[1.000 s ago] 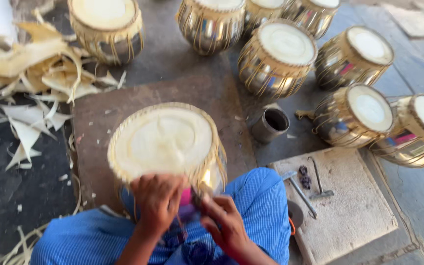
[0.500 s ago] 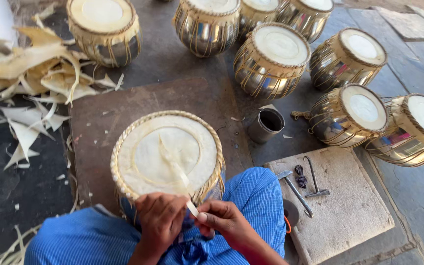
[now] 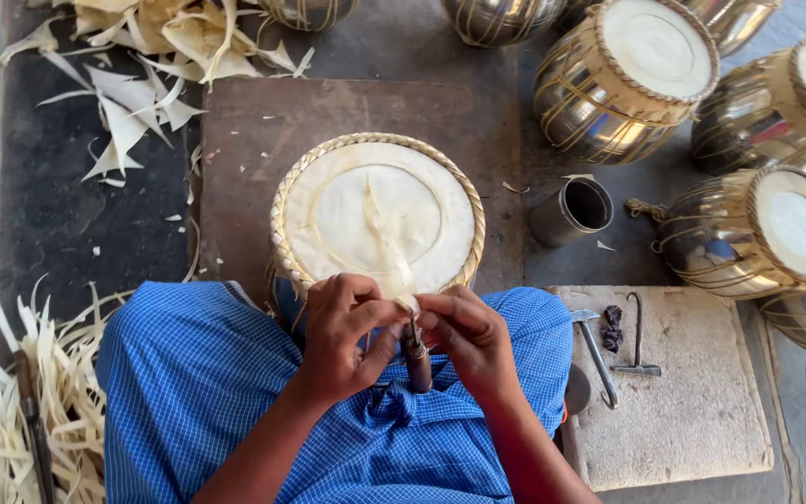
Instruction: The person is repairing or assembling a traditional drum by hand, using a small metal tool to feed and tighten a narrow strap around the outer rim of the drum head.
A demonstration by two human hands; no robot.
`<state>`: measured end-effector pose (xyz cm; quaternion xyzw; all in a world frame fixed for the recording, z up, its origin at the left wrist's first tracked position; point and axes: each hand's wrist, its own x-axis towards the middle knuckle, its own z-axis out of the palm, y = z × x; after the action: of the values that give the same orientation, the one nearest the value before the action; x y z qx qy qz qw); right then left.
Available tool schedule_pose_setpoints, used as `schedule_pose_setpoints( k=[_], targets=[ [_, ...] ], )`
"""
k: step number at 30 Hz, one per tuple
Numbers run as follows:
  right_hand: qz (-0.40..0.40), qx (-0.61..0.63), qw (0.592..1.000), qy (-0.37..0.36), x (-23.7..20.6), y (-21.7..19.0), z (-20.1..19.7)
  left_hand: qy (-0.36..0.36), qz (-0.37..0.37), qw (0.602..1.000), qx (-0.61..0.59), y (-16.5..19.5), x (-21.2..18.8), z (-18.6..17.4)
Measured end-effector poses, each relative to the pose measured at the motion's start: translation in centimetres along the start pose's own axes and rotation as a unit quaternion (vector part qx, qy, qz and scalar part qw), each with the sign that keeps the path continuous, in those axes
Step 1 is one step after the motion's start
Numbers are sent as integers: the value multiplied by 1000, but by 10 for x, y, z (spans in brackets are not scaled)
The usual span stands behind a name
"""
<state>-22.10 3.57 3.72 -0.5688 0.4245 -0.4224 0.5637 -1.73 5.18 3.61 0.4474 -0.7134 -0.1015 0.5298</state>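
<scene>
Between the knees, on a brown board (image 3: 244,168), steadies a small drum (image 3: 328,201) upright, pale skin head upward, braided rim (image 3: 277,219) touching the blue checked cloth (image 3: 198,373) of the lap. Works at the near edge of that rim. Pinches with the left hand (image 3: 342,327), grip closed on the lower end of a pale hide strip (image 3: 386,238) lying up across the head. Clasps with the right hand (image 3: 464,336), grip closed around a dark-handled tool (image 3: 415,359), point upward just under the strip's end, touching or nearly so; cannot tell which.

Looks like a lacing or trimming step at the rim, mid-way rather than finished, judging by the loose strip across the skin. Calls next for steady tension from the left grip and a short, controlled push of the tool, kept away from the fingertips and off the drumhead.

Close by on the right, on a stone slab (image 3: 692,420): a small hammer (image 3: 597,359) and a metal hook (image 3: 639,336), both untouched. Beyond, a metal cup (image 3: 576,210) and several brass drums (image 3: 627,84) on their sides. Off to the left, hide scraps (image 3: 132,121) and a bundle of cut strips (image 3: 11,392).
</scene>
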Motion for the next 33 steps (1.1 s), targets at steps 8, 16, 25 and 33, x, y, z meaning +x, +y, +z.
schedule_pose_setpoints(
  k=[8,16,25,33],
  targets=[
    [-147,-233,961,-17,-5,-20,6,0,-40,999,24,1,3,7],
    [-133,-181,974,31,2,-18,1,57,-43,997,28,-3,-7,18],
    [-141,-183,972,39,3,-9,4,63,-41,996,39,-4,-10,20],
    [-144,-227,963,32,3,-14,5,65,-28,996,49,-4,-11,21]
  ],
)
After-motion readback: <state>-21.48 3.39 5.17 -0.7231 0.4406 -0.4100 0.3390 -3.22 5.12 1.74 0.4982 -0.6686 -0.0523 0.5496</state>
